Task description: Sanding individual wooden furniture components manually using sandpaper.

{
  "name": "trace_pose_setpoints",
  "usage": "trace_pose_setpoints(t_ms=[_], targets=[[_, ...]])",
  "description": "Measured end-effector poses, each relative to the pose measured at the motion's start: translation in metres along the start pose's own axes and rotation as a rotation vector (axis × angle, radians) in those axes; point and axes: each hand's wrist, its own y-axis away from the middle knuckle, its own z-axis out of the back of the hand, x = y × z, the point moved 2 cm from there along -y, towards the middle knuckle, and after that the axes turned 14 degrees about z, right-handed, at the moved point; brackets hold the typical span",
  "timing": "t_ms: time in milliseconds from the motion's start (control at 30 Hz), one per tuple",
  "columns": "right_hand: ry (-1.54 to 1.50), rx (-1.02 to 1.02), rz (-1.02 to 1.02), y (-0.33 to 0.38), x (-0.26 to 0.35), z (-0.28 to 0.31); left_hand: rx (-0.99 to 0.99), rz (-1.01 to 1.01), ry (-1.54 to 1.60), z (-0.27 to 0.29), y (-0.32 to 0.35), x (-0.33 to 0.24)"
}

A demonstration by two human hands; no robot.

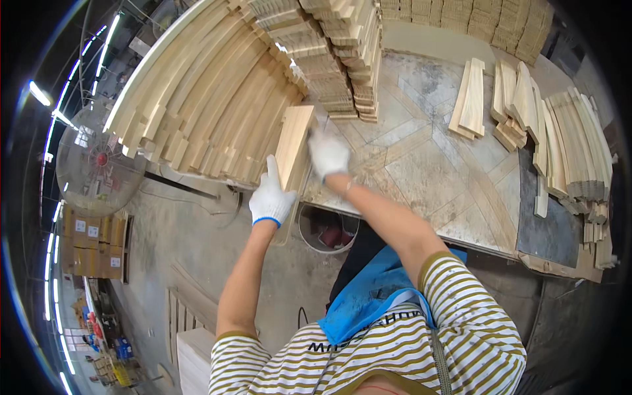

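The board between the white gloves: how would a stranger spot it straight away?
Start at the table, with a big row of boards at its left. The board lies just right of that row. Unlike its tightly packed neighbours, it sits between the left glove and the right glove.

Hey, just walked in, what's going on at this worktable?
A person in a striped shirt is handling a light wooden board at the edge of a worktable. The gloved left hand is at its near part; the gloved right hand, blurred, is beside its far part. A row of long wooden pieces sits to the left, with a tall wood stack beyond.
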Motion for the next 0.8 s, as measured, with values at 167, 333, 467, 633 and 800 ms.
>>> trace_pose_setpoints(t_ms=[167, 333, 467, 633, 800], targets=[[-0.022, 0.156, 0.459, 0.095, 0.038, 0.02, -0.044, 0.002, 0.007, 0.002, -0.006, 0.01], [-0.364, 0.199, 0.39, 0.099, -0.021, 0.081, -0.052, -0.028, 0.02, 0.018, -0.004, 0.008], [-1.097, -0.098, -0.228, 0.122, -0.066, 0.153, -0.242, -0.158, -0.008, 0.018, 0.006, 0.015], [-1.098, -0.342, -0.383, 0.171, -0.156, 0.171, -0.253, -0.611, 0.211, 0.015, 0.033, -0.078], [-0.956, -0.447, -0.315, 0.186, -0.148, 0.199, 0.052, -0.671, 0.358, -0.02, 0.02, -0.156]])
